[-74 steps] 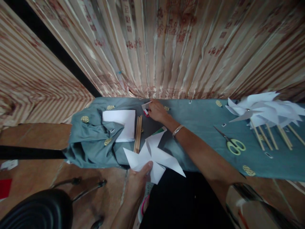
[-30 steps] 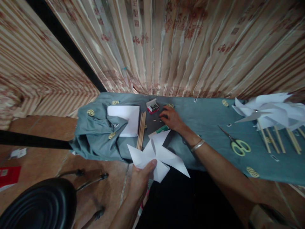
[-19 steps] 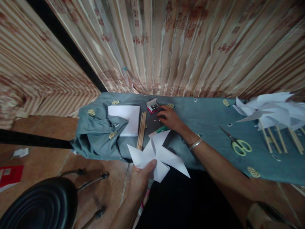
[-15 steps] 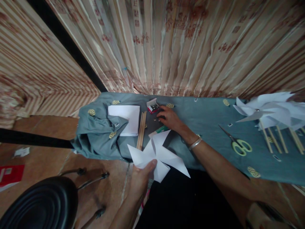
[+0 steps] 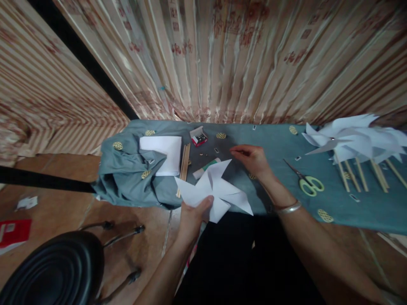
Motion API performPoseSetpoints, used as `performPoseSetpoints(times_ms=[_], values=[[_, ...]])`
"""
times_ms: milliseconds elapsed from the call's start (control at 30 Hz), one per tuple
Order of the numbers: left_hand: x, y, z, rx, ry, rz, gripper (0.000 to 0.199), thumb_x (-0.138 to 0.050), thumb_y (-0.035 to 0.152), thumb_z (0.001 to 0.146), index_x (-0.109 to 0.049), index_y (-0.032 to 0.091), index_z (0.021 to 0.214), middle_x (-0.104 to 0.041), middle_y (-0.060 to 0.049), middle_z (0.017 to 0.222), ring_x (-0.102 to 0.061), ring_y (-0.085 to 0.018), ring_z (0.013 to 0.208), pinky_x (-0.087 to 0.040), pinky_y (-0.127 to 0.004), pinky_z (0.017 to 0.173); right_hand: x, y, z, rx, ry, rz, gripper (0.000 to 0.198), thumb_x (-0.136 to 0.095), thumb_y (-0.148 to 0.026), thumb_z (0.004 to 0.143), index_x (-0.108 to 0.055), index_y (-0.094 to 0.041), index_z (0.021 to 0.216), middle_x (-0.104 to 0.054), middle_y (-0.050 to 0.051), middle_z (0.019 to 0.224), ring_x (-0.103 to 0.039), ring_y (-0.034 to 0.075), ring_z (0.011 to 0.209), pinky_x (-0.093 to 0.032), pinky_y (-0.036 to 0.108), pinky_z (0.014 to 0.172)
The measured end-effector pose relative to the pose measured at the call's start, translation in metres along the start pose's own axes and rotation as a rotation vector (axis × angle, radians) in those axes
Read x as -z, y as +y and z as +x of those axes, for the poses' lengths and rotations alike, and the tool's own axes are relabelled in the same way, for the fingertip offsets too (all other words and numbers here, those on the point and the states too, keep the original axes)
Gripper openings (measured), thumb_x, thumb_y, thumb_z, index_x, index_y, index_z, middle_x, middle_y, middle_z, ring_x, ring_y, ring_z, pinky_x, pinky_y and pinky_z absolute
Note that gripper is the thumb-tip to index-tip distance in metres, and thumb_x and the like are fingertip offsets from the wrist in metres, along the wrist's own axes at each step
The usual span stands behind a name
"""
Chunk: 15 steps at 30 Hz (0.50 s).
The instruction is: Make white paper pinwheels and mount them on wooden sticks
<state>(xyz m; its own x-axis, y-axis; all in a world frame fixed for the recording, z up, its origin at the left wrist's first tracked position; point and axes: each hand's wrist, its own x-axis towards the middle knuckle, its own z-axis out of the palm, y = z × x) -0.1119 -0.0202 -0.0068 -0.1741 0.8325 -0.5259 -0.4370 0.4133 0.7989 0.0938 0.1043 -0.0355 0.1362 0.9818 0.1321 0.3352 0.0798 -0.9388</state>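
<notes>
My left hand [image 5: 194, 216] grips a white paper pinwheel [image 5: 219, 190], its thumb pressed on the folded centre. Above the cloth, to the right of the pinwheel, my right hand [image 5: 252, 159] has its thumb and fingertips pinched together. Whatever may be between them is too small to make out. A small open red and white box [image 5: 199, 137] of metal pins lies left of that hand, with a few tiny pieces loose on the cloth below it. A green and white tube [image 5: 206, 168] lies just behind the pinwheel, partly covered by it.
Wooden sticks [image 5: 184, 165] lie beside a stack of white paper [image 5: 173, 152], partly under a cloth fold. Green-handled scissors [image 5: 310, 185] rest on the grey-green cloth [image 5: 273, 140] to the right, near several finished pinwheels [image 5: 359, 135]. A black round stool [image 5: 57, 267] stands at lower left.
My right hand has left the pin box, moving right and toward me with its fingertips brought together. My left hand still holds the pinwheel, slightly raised. The view has shifted a little.
</notes>
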Motion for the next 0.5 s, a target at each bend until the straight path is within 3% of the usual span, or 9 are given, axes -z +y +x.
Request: performPoseSetpoints(times_ms=[167,300,500], values=[[-0.039,0.012,0.003,-0.107,-0.075,0.07,0.037,-0.084,0.023,0.052,-0.073,0.009,0.085,-0.077,-0.01,0.087,-0.072,-0.023,0.081,-0.057,-0.03,0.075,0.045,-0.02,-0.041,-0.144,0.147,0.373,0.018,-0.084,-0.032,0.061,-0.078,-0.026,0.077,-0.079,0.004,0.083,-0.072,0.019,0.073,-0.061,0.037,0.073],[-0.065,0.007,0.01,-0.181,-0.16,0.091,0.033,-0.085,0.027,0.051,-0.074,0.011,0.077,-0.077,-0.008,0.082,-0.071,-0.022,0.076,-0.057,-0.032,0.073,0.07,-0.038,-0.061,-0.169,0.251,0.594,0.022,-0.088,-0.028,0.058,-0.078,-0.024,0.078,-0.079,0.002,0.083,-0.073,0.013,0.077,-0.061,0.024,0.076],[-0.092,-0.011,0.022,-0.355,-0.224,0.266,0.014,-0.077,0.023,0.06,-0.075,0.015,0.071,-0.078,-0.006,0.077,-0.071,-0.022,0.073,-0.056,-0.03,0.068,0.099,-0.05,-0.084,-0.119,0.357,0.604,0.018,-0.087,-0.022,0.061,-0.078,-0.025,0.077,-0.079,-0.001,0.09,-0.073,0.009,0.073,-0.061,0.018,0.073]])
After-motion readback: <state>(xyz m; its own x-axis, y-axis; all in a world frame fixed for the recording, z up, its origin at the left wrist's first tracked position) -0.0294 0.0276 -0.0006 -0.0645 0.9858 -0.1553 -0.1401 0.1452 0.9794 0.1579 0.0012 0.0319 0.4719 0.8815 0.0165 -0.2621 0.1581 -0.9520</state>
